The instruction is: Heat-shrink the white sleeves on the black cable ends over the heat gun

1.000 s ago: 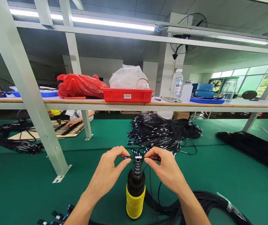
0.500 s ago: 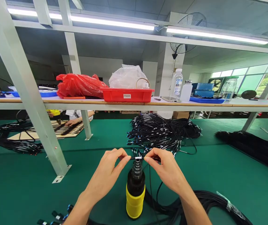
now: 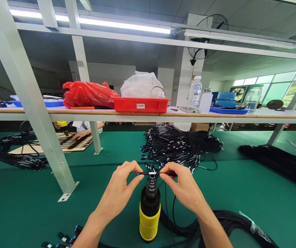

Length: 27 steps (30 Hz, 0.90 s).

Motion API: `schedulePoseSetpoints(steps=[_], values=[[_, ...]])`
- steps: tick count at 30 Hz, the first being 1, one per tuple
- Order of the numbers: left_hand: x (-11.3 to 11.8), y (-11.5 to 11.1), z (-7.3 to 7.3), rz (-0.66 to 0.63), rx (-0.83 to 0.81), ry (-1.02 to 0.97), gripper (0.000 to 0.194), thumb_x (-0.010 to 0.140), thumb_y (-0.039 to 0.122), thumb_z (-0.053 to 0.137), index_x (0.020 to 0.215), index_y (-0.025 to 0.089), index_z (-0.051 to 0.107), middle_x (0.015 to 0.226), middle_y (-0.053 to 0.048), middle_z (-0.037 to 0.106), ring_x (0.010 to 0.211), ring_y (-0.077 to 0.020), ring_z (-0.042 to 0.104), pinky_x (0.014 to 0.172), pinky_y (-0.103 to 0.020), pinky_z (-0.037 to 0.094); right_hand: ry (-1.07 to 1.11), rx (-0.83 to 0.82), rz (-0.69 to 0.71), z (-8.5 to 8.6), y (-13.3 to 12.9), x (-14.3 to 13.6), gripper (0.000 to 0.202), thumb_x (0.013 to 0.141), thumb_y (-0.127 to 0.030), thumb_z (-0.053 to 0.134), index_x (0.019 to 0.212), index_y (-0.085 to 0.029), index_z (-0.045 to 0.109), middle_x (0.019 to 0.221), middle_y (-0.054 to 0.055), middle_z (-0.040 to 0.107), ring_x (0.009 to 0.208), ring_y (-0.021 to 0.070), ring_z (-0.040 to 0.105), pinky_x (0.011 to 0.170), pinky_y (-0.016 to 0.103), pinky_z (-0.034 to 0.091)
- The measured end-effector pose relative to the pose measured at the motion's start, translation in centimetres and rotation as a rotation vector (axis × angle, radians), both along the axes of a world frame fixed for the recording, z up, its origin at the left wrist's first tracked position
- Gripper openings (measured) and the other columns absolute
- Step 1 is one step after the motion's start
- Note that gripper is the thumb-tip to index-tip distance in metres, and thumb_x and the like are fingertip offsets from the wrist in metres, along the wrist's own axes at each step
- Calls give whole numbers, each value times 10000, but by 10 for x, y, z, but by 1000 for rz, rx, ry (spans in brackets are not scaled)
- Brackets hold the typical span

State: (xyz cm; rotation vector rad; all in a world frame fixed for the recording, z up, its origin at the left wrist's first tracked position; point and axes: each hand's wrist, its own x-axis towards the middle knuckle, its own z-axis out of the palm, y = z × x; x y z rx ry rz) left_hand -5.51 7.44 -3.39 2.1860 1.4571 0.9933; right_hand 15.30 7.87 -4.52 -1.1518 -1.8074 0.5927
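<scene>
A thin black cable with a white sleeve lies level just above the nozzle of an upright yellow and black heat tool. Its left end, with a blue tip, is pinched between the thumb and fingers of my left hand. On the other side of the nozzle, my right hand pinches the same cable. Cable ends show just behind the white sleeve. Whether the sleeve touches the nozzle I cannot tell.
Behind my hands lies a big heap of black cables. A cable coil is at the lower right, black sleeving farther right. A white post stands left. The shelf holds a red tray. A person's hand is back left.
My left hand has shifted slightly left and its grip now lies nearer the cable's tip, so the blue end shows. My right hand has barely moved.
</scene>
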Motion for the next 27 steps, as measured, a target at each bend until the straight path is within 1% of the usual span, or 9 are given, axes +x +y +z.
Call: schedulePoseSetpoints(steps=[4, 6, 8, 11, 14, 17, 22, 25, 27], values=[[1, 0, 0, 7, 16, -2, 98, 930, 335, 507, 870, 263, 534, 916, 33, 561, 892, -191, 486, 763, -305, 352, -1, -12, -5, 0, 0, 1, 105, 864, -184, 567, 790, -194, 642, 765, -14, 657, 706, 140, 552, 613, 234, 385], [0, -1, 0, -5, 17, 22, 124, 945, 358, 481, 883, 265, 534, 919, 31, 569, 901, -195, 484, 775, -311, 355, -26, -13, -3, 2, -2, 2, 139, 884, -212, 557, 776, -194, 643, 749, -16, 654, 688, 137, 541, 601, 233, 369], [0, -1, 0, -18, 14, 63, 211, 968, 403, 421, 864, 256, 533, 894, 24, 572, 892, -201, 480, 779, -320, 355, -77, -15, -6, 4, -4, 4, 216, 912, -258, 534, 729, -192, 629, 691, -24, 625, 635, 128, 503, 570, 235, 336], [1, -1, 0, 3, 27, 116, 379, 992, 445, 320, 749, 228, 513, 808, 10, 561, 836, -206, 476, 784, -338, 351, -154, -19, 7, 7, -7, 4, 322, 951, -309, 485, 683, -190, 619, 620, -36, 572, 577, 116, 445, 548, 240, 295], [1, 0, -1, 33, 64, 128, 454, 997, 451, 285, 662, 217, 481, 735, 8, 549, 784, -201, 473, 784, -346, 349, -170, -9, 21, 8, -8, 3, 375, 976, -312, 439, 671, -188, 620, 604, -40, 557, 567, 108, 432, 560, 238, 292], [0, -1, -3, 32, 66, 114, 413, 988, 454, 329, 700, 222, 511, 765, 11, 568, 807, -202, 482, 796, -349, 353, -139, 7, 18, 7, -7, 1, 341, 964, -306, 457, 677, -187, 598, 602, -43, 541, 562, 107, 415, 547, 234, 285], [-2, -1, -5, 37, 71, 44, 203, 961, 415, 433, 895, 256, 542, 930, 15, 572, 927, -202, 483, 822, -335, 365, -49, 9, 37, 5, -3, 0, 211, 916, -265, 523, 734, -187, 594, 673, -28, 581, 626, 121, 482, 554, 220, 317], [-1, -1, -3, 25, 63, 49, 223, 974, 426, 393, 915, 262, 532, 940, 19, 573, 926, -199, 478, 827, -334, 361, -34, -1, 45, 6, -4, 0, 211, 914, -268, 521, 733, -187, 591, 669, -28, 572, 626, 122, 475, 560, 220, 323], [1, -2, 0, 10, 62, 71, 289, 986, 440, 348, 853, 248, 517, 878, 21, 571, 873, -195, 479, 817, -336, 352, -50, 0, 38, 6, -5, 1, 248, 929, -285, 501, 719, -187, 590, 653, -32, 554, 612, 117, 448, 560, 224, 312]])
